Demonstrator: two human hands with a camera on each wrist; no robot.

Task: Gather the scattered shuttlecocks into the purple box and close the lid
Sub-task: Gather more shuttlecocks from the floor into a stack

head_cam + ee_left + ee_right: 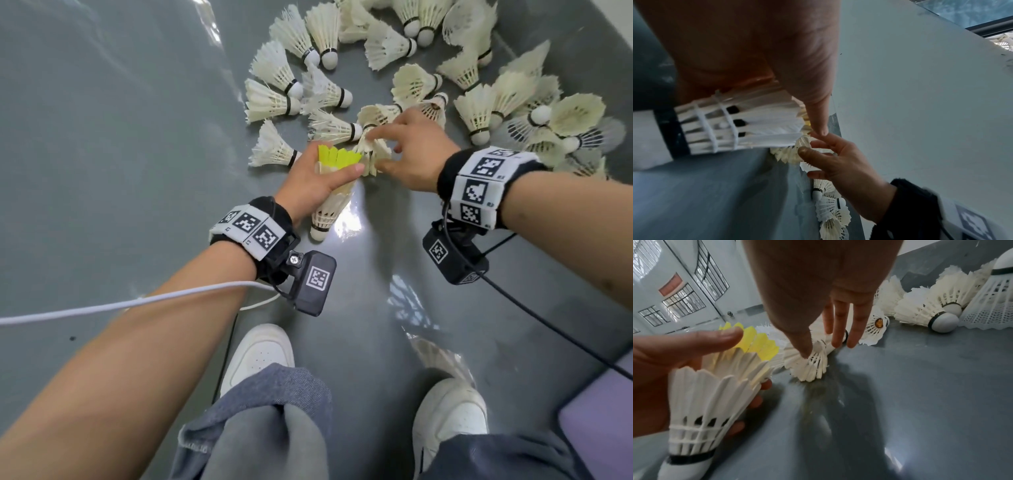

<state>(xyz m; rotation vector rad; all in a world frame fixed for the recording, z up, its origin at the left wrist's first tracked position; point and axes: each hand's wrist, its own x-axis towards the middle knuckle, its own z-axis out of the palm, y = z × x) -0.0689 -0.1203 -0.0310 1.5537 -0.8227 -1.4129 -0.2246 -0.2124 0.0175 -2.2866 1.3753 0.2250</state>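
Note:
My left hand [329,178] grips a nested stack of white shuttlecocks [330,209] with yellow feathers [339,157] sticking out of its top; the same stack [711,394] shows close up in the right wrist view. Just right of it, my right hand [376,150] reaches down to a white shuttlecock [812,366] lying on the grey floor. Its thumb touches the feather skirt and its straight fingers lie past the cork end. A pile of scattered shuttlecocks [411,85] spreads beyond both hands. The purple box [603,421] shows at the lower right edge; its lid is out of view.
I crouch over a glossy grey floor [120,171], with white shoes [260,353] below the hands. A lone shuttlecock [442,359] lies by the right shoe. A white cable [120,305] trails from the left wrist, a black one from the right.

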